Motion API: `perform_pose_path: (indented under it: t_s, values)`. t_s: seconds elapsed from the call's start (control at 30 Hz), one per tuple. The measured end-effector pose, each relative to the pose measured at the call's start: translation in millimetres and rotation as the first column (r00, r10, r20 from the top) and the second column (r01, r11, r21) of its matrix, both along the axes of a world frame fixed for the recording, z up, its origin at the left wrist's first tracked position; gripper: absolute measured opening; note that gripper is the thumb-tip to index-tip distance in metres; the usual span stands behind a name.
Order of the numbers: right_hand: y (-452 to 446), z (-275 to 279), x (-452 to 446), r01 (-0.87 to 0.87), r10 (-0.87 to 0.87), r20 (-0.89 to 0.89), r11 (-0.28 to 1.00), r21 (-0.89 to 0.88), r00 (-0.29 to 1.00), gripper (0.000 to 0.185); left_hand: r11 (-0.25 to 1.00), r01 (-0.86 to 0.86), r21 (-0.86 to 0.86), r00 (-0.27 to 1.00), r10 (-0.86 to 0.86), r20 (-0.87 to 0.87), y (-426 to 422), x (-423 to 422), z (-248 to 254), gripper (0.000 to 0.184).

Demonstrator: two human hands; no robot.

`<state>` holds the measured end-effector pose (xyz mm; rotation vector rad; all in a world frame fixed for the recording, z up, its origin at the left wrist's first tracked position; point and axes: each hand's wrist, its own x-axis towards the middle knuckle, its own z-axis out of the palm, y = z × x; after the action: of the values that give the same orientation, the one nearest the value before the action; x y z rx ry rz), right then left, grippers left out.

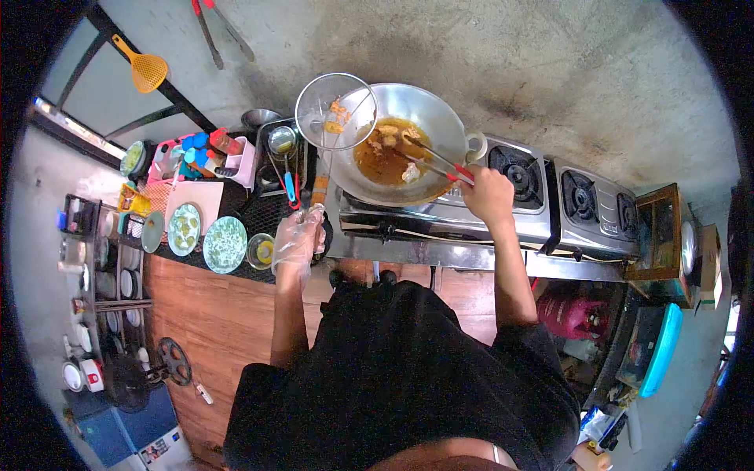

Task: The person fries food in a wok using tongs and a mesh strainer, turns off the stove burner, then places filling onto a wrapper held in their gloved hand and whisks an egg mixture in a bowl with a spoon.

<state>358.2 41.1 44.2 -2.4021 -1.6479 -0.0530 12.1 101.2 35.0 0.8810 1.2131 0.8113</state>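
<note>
My left hand (298, 240), in a clear plastic glove, is closed around the wooden handle of a wire strainer (316, 125). The strainer's round mesh, with a few browned fried pieces (338, 115) in it, is over the left rim of a large metal wok (440, 110). Bare, my right hand (490, 196) grips red-handled tongs (440, 160), whose tips reach into the wok. Brown oil (381, 166) lies in the wok's bottom, with several frying pieces (389, 135) and a pale piece (411, 173) near the tongs. Whether the tongs pinch a piece, I cannot tell.
Gas burners (514, 173) extend to the right along the wall. At the left stand a plate of yellowish pieces (184, 229), a plate of white coating (225, 245) and a bowl with something yellow (262, 251). A pink gas cylinder (572, 315) sits below, right.
</note>
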Motion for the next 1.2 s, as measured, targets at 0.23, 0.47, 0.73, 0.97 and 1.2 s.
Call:
perform_pose_path:
  t_s: [0.23, 0.47, 0.73, 0.97, 1.2]
  values:
    - [32, -17, -13, -0.029, 0.026, -0.053, 0.998, -0.059, 0.998, 0.032, 1.000, 0.020, 0.011, 0.997, -0.019, -0.073, -1, 1, 0, 0.018]
    - [30, -23, -10, -0.032, 0.032, -0.025, 0.999, 0.003, 0.999, 0.031, 1.000, -0.019, 0.009, 0.999, 0.019, -0.040, -6, -1, 0, 0.020]
    - [-7, 39, -11, 0.010, 0.013, -0.143, 0.988, 0.157, 0.990, 0.025, 1.000, 0.004, 0.030, 0.998, -0.001, -0.069, -2, 0, -5, 0.021]
    - [-13, 59, -14, 0.041, -0.016, -0.138, 0.983, 0.179, 0.990, 0.025, 0.996, 0.079, 0.030, 0.996, -0.078, -0.037, 1, 3, -17, 0.020]
    - [-14, 23, -8, 0.033, -0.034, -0.049, 0.999, -0.032, 0.998, 0.029, 0.998, 0.065, 0.022, 0.997, -0.064, -0.052, -3, 1, -11, 0.022]
